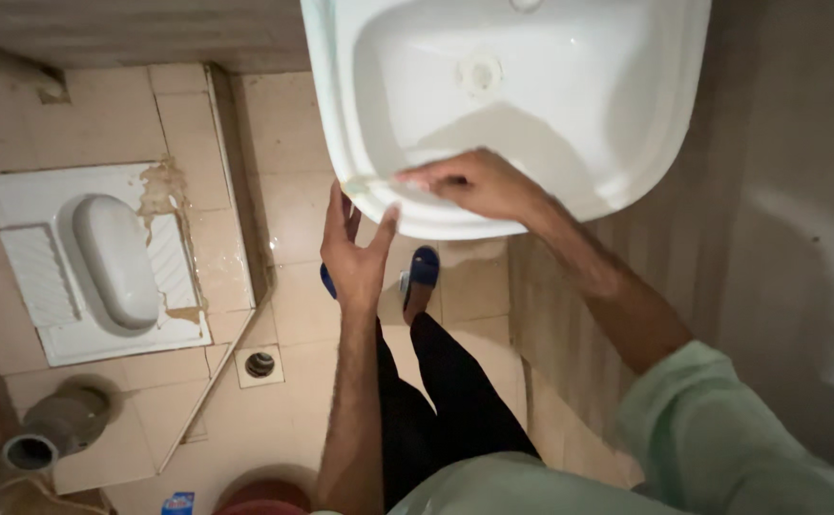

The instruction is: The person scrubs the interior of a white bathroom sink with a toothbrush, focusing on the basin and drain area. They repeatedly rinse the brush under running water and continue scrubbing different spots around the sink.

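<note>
**A:** Where's everything sitting right now?

**B:** The sink [379, 124] fills the top of your view, from 11 to 1 o'clock. Your right hand [469, 181] lies on its front rim at dead centre, fingers curled and pointing toward 9. Something thin and pale lies along the rim under the fingertips (could be a cloth or brush, too small to tell), so I can't say whether you're actually pinching anything. Your left hand [355, 250] is open just under the rim, fingers spread, thumb up near the edge, palm facing in, holding nothing.

**A:** How's the sink going to feel?

**B:** I'd guess heavy, stiff glazed ceramic. It looks glossy, so probably slick, more so if wet. It's wall-hung, so it shouldn't budge, but ceramic chips. If you brace on it, take the thick rolled front rim where your hands already are, not the thin basin wall.

**A:** Anything else around?

**B:** Squat toilet [102, 262] at 9, floor drain [260, 364] at 7, grey pipe [54, 429] at 8, your blue slipper [424, 267] right below the rim.
</note>
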